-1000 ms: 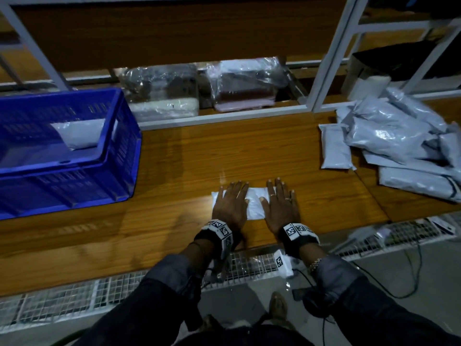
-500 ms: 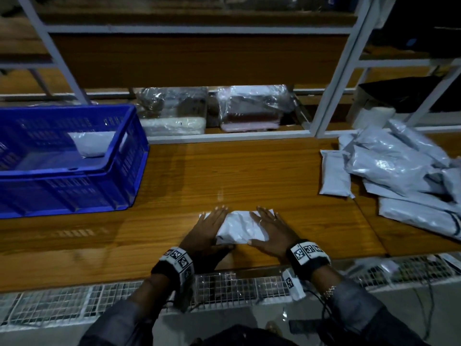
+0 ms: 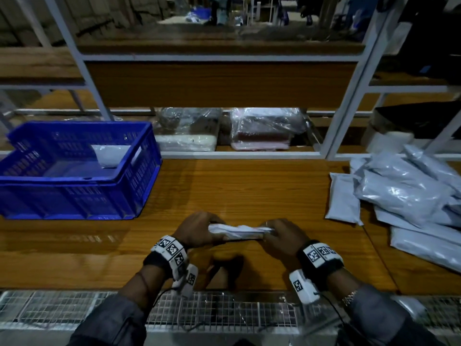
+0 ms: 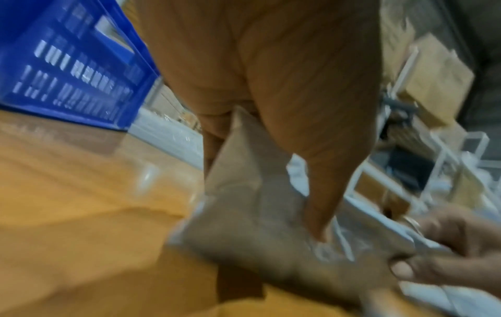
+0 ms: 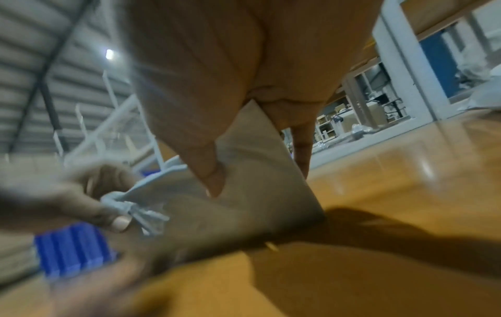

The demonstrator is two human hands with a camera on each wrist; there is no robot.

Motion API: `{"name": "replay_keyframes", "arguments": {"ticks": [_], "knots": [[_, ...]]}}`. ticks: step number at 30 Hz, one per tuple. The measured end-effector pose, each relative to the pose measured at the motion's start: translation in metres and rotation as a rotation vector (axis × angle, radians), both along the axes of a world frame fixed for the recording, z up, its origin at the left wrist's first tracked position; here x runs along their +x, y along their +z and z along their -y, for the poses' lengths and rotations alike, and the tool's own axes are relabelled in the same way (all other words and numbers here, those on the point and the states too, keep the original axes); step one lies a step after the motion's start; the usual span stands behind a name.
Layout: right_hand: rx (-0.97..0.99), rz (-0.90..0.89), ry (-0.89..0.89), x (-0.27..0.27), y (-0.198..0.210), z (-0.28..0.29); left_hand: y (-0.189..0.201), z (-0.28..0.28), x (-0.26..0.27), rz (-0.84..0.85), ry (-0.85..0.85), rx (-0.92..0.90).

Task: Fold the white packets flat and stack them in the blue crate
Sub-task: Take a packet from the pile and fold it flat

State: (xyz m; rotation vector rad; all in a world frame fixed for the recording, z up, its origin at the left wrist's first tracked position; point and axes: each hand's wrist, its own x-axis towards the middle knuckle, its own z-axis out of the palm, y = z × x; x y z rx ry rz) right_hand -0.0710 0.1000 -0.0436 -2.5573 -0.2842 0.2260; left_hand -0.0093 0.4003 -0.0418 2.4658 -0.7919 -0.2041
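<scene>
Both hands, the left hand (image 3: pixel 197 232) and right hand (image 3: pixel 283 237), pinch opposite ends of the folded packet (image 3: pixel 239 231) just above the desk (image 3: pixel 249 186); a loosened grip could let it spring open before reaching the blue crate (image 3: pixel 139 171).

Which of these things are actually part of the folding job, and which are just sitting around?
In the job: folded packet held by left hand and right hand; blue crate with one packet inside; unfolded pile.

Lying about: two clear-wrapped bundles on the shelf.
</scene>
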Motion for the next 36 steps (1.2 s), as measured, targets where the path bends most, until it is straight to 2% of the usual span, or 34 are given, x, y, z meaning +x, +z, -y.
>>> {"name": "replay_keyframes", "arguments": {"ticks": [4, 7, 9, 12, 15, 17, 19, 21, 23, 25, 28, 32, 36], "knots": [[0.090, -0.034, -0.126, 0.014, -0.001, 0.010, 0.006, -0.001, 0.002, -0.155, 0.199, -0.127], [0.097, -0.092, -0.190, 0.014, -0.011, 0.009, -0.008, -0.001, -0.002, -0.237, 0.291, -0.192], [0.073, -0.137, -0.241, 0.015, -0.022, 0.005, -0.026, -0.002, -0.005, -0.209, 0.364, -0.154], [-0.022, -0.055, -0.329, 0.010, -0.032, -0.004, -0.049, 0.002, -0.013, -0.035, 0.437, -0.020], [-0.238, 0.224, -0.275, -0.002, -0.030, -0.021, -0.055, 0.015, -0.025, 0.198, 0.392, 0.055], [-0.131, 0.293, -0.246, -0.012, -0.035, -0.040, -0.058, 0.025, -0.037, 0.232, 0.333, 0.026], [-0.050, 0.182, -0.202, -0.017, -0.040, -0.062, -0.069, 0.030, -0.050, 0.234, 0.269, 0.058], [-0.119, 0.104, -0.137, -0.020, -0.044, -0.080, -0.076, 0.030, -0.057, 0.203, 0.230, 0.133], [-0.162, 0.191, -0.105, -0.019, -0.049, -0.093, -0.079, 0.031, -0.058, 0.159, 0.234, 0.182], [-0.175, 0.180, -0.103, -0.016, -0.057, -0.102, -0.080, 0.034, -0.055, 0.167, 0.250, 0.203], [-0.184, 0.109, -0.145, -0.017, -0.064, -0.107, -0.082, 0.039, -0.050, 0.075, 0.273, 0.181], [-0.231, 0.161, -0.158, -0.021, -0.078, -0.108, -0.087, 0.040, -0.055, 0.120, 0.281, 0.179], [-0.371, 0.149, -0.119, -0.021, -0.084, -0.108, -0.092, 0.038, -0.066, 0.281, 0.226, 0.125]]}}
